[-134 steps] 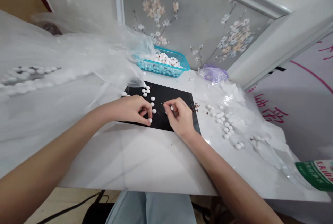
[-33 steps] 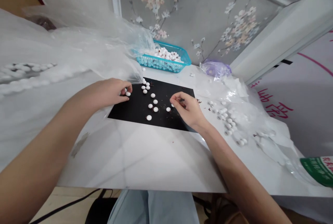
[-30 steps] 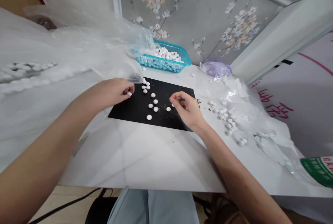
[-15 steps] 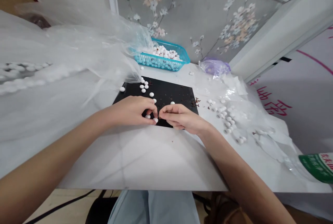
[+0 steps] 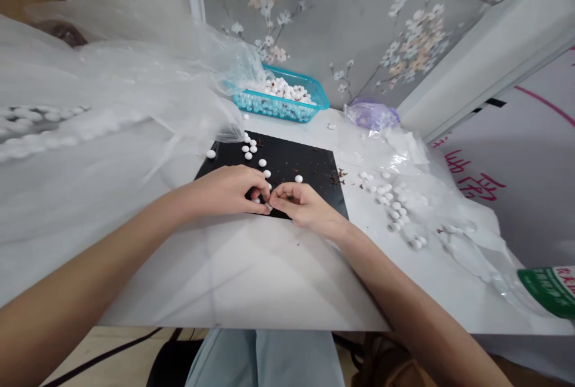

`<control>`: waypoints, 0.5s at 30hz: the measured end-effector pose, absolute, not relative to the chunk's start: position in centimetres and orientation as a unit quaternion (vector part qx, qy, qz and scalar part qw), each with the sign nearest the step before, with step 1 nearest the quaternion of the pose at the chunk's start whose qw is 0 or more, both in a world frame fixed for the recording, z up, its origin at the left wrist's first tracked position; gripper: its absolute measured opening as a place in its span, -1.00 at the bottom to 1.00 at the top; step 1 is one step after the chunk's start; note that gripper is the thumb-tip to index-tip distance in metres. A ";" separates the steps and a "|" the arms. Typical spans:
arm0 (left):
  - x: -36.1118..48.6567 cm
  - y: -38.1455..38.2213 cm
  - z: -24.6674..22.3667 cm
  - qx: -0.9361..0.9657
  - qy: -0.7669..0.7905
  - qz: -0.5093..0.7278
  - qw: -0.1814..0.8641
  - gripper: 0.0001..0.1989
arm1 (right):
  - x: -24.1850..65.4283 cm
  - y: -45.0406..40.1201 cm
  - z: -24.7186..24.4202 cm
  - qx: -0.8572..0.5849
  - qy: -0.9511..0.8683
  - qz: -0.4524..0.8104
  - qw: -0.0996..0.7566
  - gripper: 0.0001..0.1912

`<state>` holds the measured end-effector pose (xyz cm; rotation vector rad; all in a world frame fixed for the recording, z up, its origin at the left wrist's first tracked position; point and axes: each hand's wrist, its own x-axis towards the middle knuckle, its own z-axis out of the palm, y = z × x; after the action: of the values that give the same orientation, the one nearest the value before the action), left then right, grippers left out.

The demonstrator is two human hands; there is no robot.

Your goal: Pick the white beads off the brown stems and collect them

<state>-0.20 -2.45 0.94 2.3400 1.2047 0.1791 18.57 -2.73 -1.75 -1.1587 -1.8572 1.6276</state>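
My left hand (image 5: 222, 192) and my right hand (image 5: 300, 202) meet over the front edge of a black square mat (image 5: 305, 159). A white round pellet (image 5: 268, 208) sits at my left fingertips, pinched there, and my curled right fingers are right beside it. Whether the right hand holds anything is hidden. Several similar pellets (image 5: 262, 162) lie loose on the mat, mixed with dark flecks. Another pellet (image 5: 211, 154) rests at the mat's left corner.
A turquoise plastic basket (image 5: 278, 112) full of white pellets stands behind the mat. To the right, a clear plastic sheet (image 5: 431, 207) carries a scatter of pellets. Crumpled clear plastic (image 5: 112, 87) rises on the left. A purple bag (image 5: 372, 115) and a green-labelled bottle (image 5: 550, 291) lie on the white table (image 5: 224, 273).
My hands have come together at the mat's front edge, from opposite sides of it. The left hand moved in from the mat's left corner, and a pellet now lies there.
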 end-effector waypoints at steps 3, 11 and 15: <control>-0.2 -2.5 0.9 0.857 0.447 0.066 0.249 -0.78 | 18.3 -3.0 -2.2 -0.421 -0.671 0.563 0.234 -0.80; -0.1 -2.5 1.2 0.850 0.452 0.065 0.264 -0.77 | 18.2 -3.0 -2.4 -0.453 -0.621 0.583 0.262 -0.71; -0.1 -2.5 1.1 0.849 0.450 0.069 0.269 -0.76 | 18.3 -2.9 -2.4 -0.460 -0.583 0.611 0.274 -0.53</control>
<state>-0.11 -2.49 1.14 2.2881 1.2135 0.1851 18.25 -2.94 -2.45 -1.2359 -1.5676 1.6434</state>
